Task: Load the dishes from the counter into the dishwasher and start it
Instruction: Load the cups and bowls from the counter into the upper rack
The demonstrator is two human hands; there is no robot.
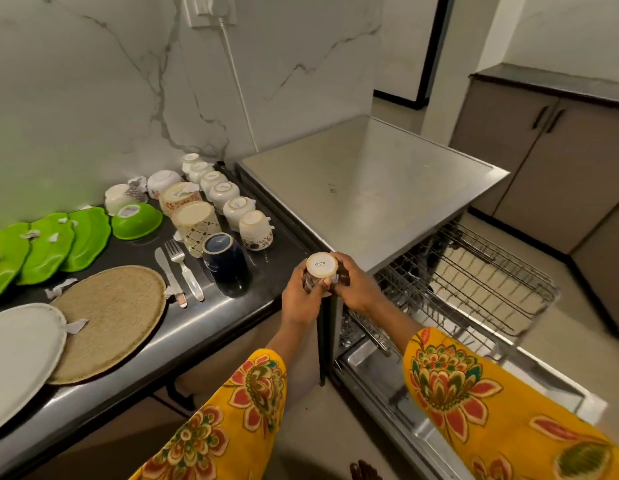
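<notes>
1. Two hands hold one cup [321,268] between them, upside down, just off the near corner of the dishwasher [370,188]. Our left hand [301,294] wraps its side and our right hand [356,285] closes on the other side, so both are grasping it.
2. Printed on the cup's pale base we read "SISTA"; a smaller line under it is too small to read.
3. The cup's long axis stands near upright, base up and mouth down, which we judge suits the rack as it is.
4. The pulled-out upper rack [474,271] lies to the right of the cup and lower, out in front of the dishwasher. Our right hand is the nearer one, so we judge it should carry the cup across.
5. Left of the dishwasher, on the table [266,271], more upturned cups, a dark blue mug [225,261], a green bowl [136,220], green plates [48,251], a fork [183,268] and a knife [167,271] are not yet loaded.
</notes>
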